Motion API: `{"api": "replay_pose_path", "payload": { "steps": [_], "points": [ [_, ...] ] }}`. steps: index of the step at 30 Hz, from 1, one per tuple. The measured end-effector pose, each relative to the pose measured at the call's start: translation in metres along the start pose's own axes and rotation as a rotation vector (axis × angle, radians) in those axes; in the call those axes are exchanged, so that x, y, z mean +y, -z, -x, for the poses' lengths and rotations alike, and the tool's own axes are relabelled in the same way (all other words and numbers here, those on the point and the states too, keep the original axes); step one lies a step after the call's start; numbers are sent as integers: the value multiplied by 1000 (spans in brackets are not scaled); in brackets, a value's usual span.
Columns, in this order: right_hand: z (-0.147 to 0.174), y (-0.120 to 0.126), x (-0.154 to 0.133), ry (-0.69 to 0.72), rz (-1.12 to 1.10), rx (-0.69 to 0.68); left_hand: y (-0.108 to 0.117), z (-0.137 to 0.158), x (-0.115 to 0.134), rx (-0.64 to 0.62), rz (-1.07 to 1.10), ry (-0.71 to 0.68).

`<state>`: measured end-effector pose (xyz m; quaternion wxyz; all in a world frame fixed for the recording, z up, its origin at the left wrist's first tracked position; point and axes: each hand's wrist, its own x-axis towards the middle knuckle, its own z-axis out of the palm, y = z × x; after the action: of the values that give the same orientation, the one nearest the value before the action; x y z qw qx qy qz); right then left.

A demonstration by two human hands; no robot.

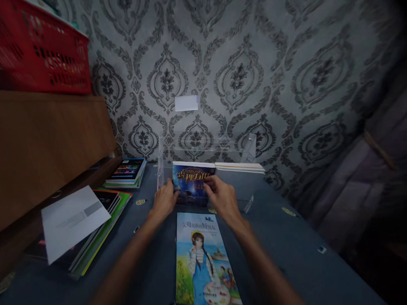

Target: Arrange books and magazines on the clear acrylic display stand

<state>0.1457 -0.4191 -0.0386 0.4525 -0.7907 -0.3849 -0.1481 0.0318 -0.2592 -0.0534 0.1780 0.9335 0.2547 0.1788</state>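
Note:
A dark blue book (191,188) with gold lettering stands upright at a clear plastic holder (252,146). My left hand (165,199) grips its left edge, with the thumb on the cover. My right hand (223,198) closes on its right side, fingers pressed against the cover. Right of it, a few books (239,166) stand in the holder, their pale top edges showing. Between my forearms, a book with a painted girl in a blue dress (204,263) lies flat, cover up, touched by neither hand.
On the left lie a stack of books topped by a white sheet (75,223) and a smaller stack (127,170) behind it. A red basket (56,55) sits on a brown wooden cabinet (49,140). Patterned wallpaper (193,50) rises behind; a curtain (365,187) hangs right.

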Motion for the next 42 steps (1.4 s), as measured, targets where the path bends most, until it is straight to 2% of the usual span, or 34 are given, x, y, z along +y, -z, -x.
{"api": "replay_pose_path", "payload": {
  "steps": [5,14,24,35,38,42],
  "points": [
    [1,-10,8,-22,-21,-75,1,-1,4,-28,-15,20],
    [4,-8,2,-10,-4,-134,-4,-6,4,-15,-47,1],
    [5,-10,0,-33,5,-163,-2,-8,-4,-12,-31,-18],
    [7,-15,2,-31,-1,-189,1,-1,-3,-90,-149,-7],
    [11,-17,8,-29,-72,-192,1,5,-7,-46,-172,-44],
    [20,-23,16,-35,-216,-203,-2,18,-16,143,-204,-185]
  ]
}}
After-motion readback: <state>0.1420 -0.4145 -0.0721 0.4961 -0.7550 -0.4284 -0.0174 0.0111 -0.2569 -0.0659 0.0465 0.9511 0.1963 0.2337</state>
